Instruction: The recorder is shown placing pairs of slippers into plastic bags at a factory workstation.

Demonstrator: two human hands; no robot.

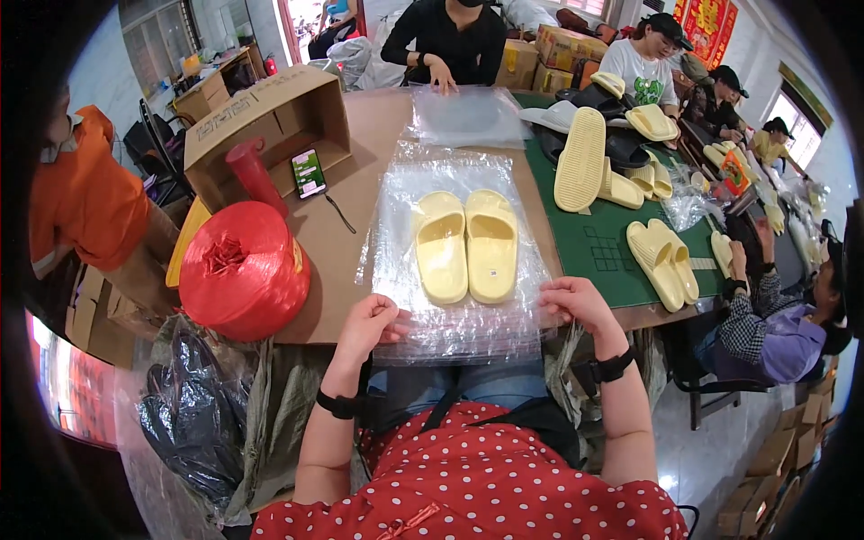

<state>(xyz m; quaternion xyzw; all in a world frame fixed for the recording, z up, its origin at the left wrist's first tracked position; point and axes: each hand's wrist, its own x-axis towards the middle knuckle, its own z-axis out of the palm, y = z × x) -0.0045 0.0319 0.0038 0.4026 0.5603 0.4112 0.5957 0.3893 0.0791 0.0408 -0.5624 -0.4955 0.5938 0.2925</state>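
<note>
Far left on the bench (342,243): big red spool of twine (243,270), open cardboard box (270,121) beyond it, phone (309,173) lying at the box mouth. Left hand (367,326) at the near edge of the bench, fingers curled, pinching the near left edge of the stack of clear plastic bags (454,261); thumb on top of the film. Dead centre, just beyond both hands: pair of pale yellow slippers (466,245) lying on the bags, side by side and touching, soles down, long axis running near to far, heels toward the hands as far as can be judged. Pair sits midway between the hands, perhaps a shade closer to the right one. Right hand (576,301) resting on the near right corner of the same bags, fingers bent and spread a little, pressing or gripping the film; whether any sheet is pinched cannot be told. Neither hand touching the slippers. Further right, on a green mat (598,247): more yellow slippers (661,261), some sole-up, other people seated around the far and right sides.
</note>
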